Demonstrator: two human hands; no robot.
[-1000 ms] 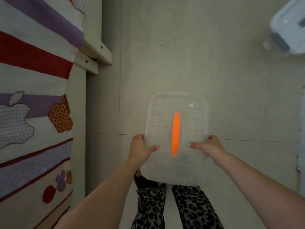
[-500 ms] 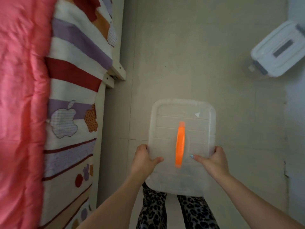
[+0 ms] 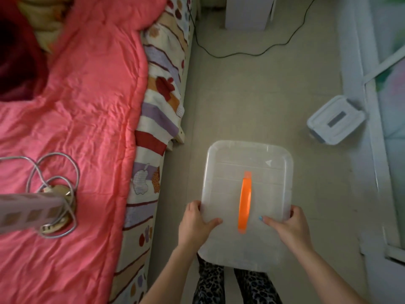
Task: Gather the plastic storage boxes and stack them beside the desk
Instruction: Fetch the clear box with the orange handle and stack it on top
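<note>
Two storage boxes are in sight. The person carries one of them, a clear box [image 3: 247, 172] with a single orange handle [image 3: 245, 205] down the middle of its lid, held flat out in front above the tiled floor [image 3: 241, 102]. The left hand [image 3: 194, 224] grips its left edge, thumb laid over the lid and fingers curled round the side. The right hand [image 3: 289, 227] grips the opposite edge the same way, its thumb also on top. Both hands clasp the near half of the box, and two legs in leopard-print trousers [image 3: 256, 288] show just beneath it.

The second one, a white box [image 3: 324, 115] with a grey handle, sits on the floor well ahead of the right hand and further out to the right.

Out past the left hand runs a bed with one pink quilt [image 3: 76, 106] over a striped sheet [image 3: 157, 115]. One power strip [image 3: 28, 207] and its coiled grey cable [image 3: 57, 178] lie on the quilt. A single black cord [image 3: 241, 54] trails over the floor far ahead of both hands.
</note>
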